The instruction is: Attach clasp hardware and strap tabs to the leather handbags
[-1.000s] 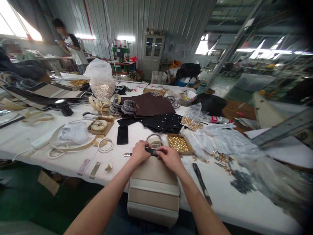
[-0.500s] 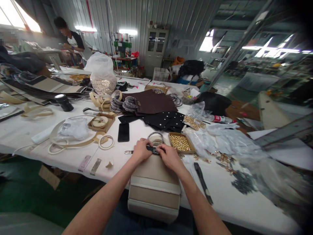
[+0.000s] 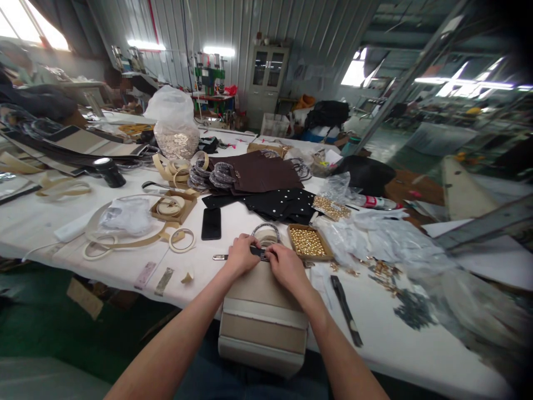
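Observation:
A beige bag with cream bands (image 3: 262, 322) lies over the near edge of the white table (image 3: 41, 222). My left hand (image 3: 240, 254) and my right hand (image 3: 285, 266) meet at its far end, fingers pinched on a small black part (image 3: 259, 253) there. A metal strip (image 3: 219, 257) pokes out left of my left hand. Just beyond my fingers stands a roll of cream tape (image 3: 265, 234). A cardboard tray of gold studs (image 3: 308, 242) sits right of the roll.
A black phone (image 3: 211, 223), cream straps (image 3: 125, 239), dark leather pieces (image 3: 258, 173) and a bag of metal discs (image 3: 175, 136) lie further back. A black tool (image 3: 345, 311) and clear plastic bags (image 3: 387, 239) are to the right. A person sits at the far left.
My hands stay pinched on the black part, shifting slightly left and away. The person at the back left has bent down from standing.

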